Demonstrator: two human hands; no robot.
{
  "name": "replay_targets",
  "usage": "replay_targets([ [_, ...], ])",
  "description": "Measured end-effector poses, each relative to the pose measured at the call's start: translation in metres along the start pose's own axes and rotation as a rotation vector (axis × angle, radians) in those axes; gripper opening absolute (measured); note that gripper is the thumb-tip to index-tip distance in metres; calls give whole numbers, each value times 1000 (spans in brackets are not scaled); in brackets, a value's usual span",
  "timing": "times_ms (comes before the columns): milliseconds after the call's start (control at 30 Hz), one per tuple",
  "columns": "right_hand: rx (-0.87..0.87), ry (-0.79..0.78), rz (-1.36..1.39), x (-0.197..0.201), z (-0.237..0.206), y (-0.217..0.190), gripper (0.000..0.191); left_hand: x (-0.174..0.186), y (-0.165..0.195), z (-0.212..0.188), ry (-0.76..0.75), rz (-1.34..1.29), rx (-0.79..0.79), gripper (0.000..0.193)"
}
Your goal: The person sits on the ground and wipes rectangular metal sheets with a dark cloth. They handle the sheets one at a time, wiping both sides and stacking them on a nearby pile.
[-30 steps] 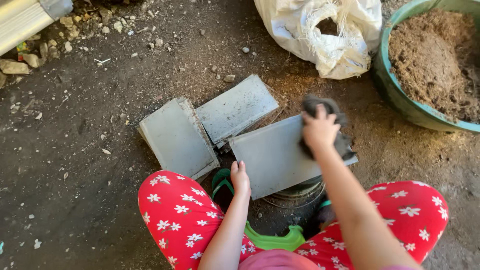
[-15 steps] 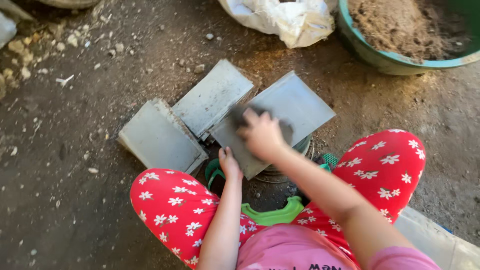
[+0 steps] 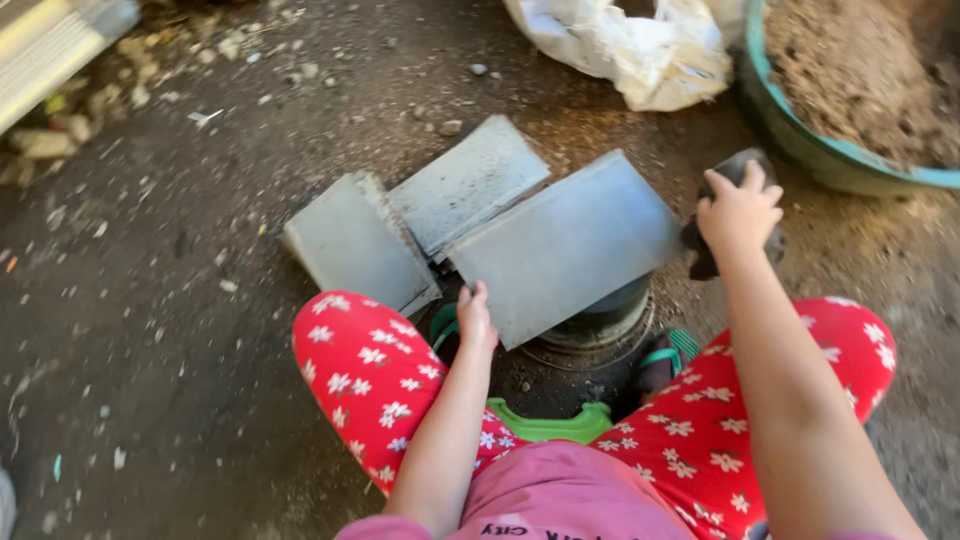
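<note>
Head view: flat grey slab (image 3: 565, 245), rough dirt floor (image 3: 150, 330)

Three flat grey slabs lie together on the dirt ground (image 3: 150, 330): a left slab (image 3: 350, 243) and a middle slab (image 3: 468, 183) directly on the earth, and a large slab (image 3: 565, 245) resting on one round dark container (image 3: 600, 318). Two hands show, the left hand (image 3: 476, 318) at the large slab's near edge and the right hand (image 3: 738, 212) gripping one dark lump (image 3: 735, 165). Toward the far right corner of the ground stand one green basin of soil (image 3: 800, 140) and one crumpled white sack (image 3: 640, 50).
</note>
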State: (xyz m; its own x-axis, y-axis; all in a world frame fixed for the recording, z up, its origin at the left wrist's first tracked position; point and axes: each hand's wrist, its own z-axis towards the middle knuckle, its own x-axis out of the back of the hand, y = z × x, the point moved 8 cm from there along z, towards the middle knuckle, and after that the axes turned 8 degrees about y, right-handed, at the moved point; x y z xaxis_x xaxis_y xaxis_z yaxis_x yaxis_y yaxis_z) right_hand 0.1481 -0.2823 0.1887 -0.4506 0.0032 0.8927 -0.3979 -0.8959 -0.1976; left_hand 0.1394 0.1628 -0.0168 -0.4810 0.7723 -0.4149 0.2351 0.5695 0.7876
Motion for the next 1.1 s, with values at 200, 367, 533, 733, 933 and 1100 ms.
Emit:
replay_targets([
  [200, 501, 65, 138, 45, -47, -152, 51, -39, 35, -16, -30, -11, -142, 25],
  [367, 842, 227, 288, 69, -125, -275, 58, -96, 94, -56, -142, 189, -397, 29],
  [533, 606, 417, 191, 78, -53, -233, 65, -108, 139, -76, -271, 231, -542, 30],
  [733, -14, 131, 291, 22, 17, -69, 63, -93, 156, -63, -272, 210, -625, 27],
  [933, -405, 50, 517, -21, 3, 42, 51, -106, 171, -51, -338, 70, -583, 22],
  [1100, 27, 371, 571, 72, 4, -16, 59, -134, 206, -61, -336, 161, -646, 24],
])
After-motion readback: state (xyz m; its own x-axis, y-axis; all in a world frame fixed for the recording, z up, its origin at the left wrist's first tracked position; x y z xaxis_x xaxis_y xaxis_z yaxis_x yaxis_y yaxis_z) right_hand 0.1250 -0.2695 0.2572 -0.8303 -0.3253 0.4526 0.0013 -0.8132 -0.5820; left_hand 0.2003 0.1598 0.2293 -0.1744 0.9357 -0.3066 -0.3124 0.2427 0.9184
